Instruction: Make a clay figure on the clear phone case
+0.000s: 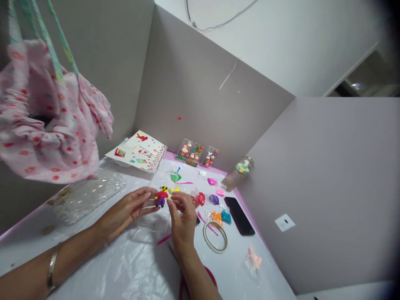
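A small clay figure [161,196] with a red top, purple legs and yellow head and hands is upright between my two hands. It seems to lie against a clear flat piece that my left hand [137,204] holds by its edge, fingers closed round it. My right hand [183,212] is at the figure's right side, thumb and index finger pinched close to its yellow hand; whatever the fingertips hold is too small to name. Yellow clay [175,189] lies just behind the figure. Below the hands is a clear plastic case [153,223] on the white table cover [125,266].
Bagged clay in red [200,198], purple [214,199], orange [216,217] and blue [226,216] lies right of my hands, with a tape roll [204,239] and phone [240,216]. Decorated cases [210,156] lean on the wall; a bubble-wrapped package [90,196] sits left. A pink fabric bag [62,121] hangs above.
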Motion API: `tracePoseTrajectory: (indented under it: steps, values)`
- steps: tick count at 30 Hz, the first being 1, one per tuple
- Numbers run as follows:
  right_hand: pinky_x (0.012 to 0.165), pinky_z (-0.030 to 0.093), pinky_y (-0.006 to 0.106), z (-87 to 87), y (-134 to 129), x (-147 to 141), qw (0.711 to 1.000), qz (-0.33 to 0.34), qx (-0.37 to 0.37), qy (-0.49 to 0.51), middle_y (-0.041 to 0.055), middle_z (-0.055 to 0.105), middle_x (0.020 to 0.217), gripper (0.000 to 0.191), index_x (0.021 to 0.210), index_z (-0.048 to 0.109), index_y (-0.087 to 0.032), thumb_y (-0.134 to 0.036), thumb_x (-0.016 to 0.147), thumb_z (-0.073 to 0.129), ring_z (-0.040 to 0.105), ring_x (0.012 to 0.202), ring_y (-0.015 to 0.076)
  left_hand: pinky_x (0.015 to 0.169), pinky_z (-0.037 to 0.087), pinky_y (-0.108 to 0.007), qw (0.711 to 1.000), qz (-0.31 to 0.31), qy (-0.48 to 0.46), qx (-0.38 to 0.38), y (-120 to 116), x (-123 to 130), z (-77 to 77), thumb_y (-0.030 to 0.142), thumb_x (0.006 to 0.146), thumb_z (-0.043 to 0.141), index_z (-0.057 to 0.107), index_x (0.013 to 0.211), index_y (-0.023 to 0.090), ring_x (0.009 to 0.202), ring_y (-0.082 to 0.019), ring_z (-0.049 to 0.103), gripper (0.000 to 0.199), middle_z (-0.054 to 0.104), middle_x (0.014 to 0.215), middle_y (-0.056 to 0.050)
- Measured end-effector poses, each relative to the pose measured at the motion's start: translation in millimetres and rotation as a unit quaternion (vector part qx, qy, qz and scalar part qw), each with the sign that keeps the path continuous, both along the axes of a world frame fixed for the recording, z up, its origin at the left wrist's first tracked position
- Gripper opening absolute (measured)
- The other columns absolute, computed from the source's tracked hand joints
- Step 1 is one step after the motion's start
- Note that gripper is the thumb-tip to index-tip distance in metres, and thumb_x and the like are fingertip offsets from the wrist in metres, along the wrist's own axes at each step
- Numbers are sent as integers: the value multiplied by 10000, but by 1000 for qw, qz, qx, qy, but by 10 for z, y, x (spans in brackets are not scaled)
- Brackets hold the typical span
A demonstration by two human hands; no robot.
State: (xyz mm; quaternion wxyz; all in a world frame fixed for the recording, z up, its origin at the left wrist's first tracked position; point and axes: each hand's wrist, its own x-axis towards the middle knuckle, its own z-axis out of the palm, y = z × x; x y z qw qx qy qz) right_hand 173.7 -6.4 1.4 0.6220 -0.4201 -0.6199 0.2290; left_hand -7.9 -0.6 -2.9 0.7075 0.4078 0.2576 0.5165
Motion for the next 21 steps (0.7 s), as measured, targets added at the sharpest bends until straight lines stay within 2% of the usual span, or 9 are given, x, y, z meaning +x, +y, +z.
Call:
tracePoseTrajectory:
  steps: [4,10,13,15,17,19,20,21]
  values:
    - [779,598,317,35,-7,2,998,16,-48,40,61,717,1010,87,916,751,-218,-300,888,755,703,894,202,944,618,-492,1000,6,0,-1,9,-5,-15,375,1021,697,662,1322,188,1124,-272,713,356,692,1345,-108]
    - [680,594,328,-29,13,-27,986,49,-131,86,39,747,860,249,1009,696,-205,-447,956,672,721,699,189,943,619,-490,999,39,-6,-6,66,-36,-74,378,1022,695,662,1323,189,1125,-273,712,357,690,1348,-107]
    - [666,602,337,-10,55,-66,982,63,-151,98,60,782,878,326,1057,702,-196,-478,896,736,746,737,217,942,618,-493,998,65,-8,-8,130,-72,-113,380,1020,697,658,1328,187,1128,-277,711,366,687,1351,-107]
    - [734,606,340,99,40,-43,983,50,-144,107,58,784,903,305,1022,718,-202,-481,902,742,744,804,213,942,619,-493,997,80,-7,-9,175,-104,-139,379,1020,697,656,1331,188,1127,-276,711,367,686,1352,-108]
    - [784,602,340,270,-82,57,985,45,-126,112,24,755,827,269,962,719,-218,-482,979,672,723,786,190,939,621,-490,996,92,-6,-10,213,-134,-175,373,1020,698,658,1329,189,1123,-273,713,361,688,1350,-107]
    - [747,605,349,438,-354,239,988,69,-100,93,-9,686,701,332,963,719,-241,-473,1090,520,683,676,176,935,623,-484,994,105,-6,-10,236,-150,-226,363,1020,699,661,1324,191,1115,-269,715,350,690,1347,-106]
    - [716,608,352,498,-545,349,992,88,-79,51,-2,671,690,393,959,726,-253,-468,1125,442,678,665,182,932,625,-481,993,114,-8,-10,242,-151,-259,359,1020,700,662,1322,192,1111,-267,716,347,691,1344,-106]
    - [722,616,348,534,-761,464,995,82,-58,18,25,719,810,331,1017,735,-276,-463,1118,481,703,742,190,927,627,-479,992,122,-7,-9,245,-146,-295,357,1019,701,662,1322,191,1105,-265,717,347,692,1340,-105]
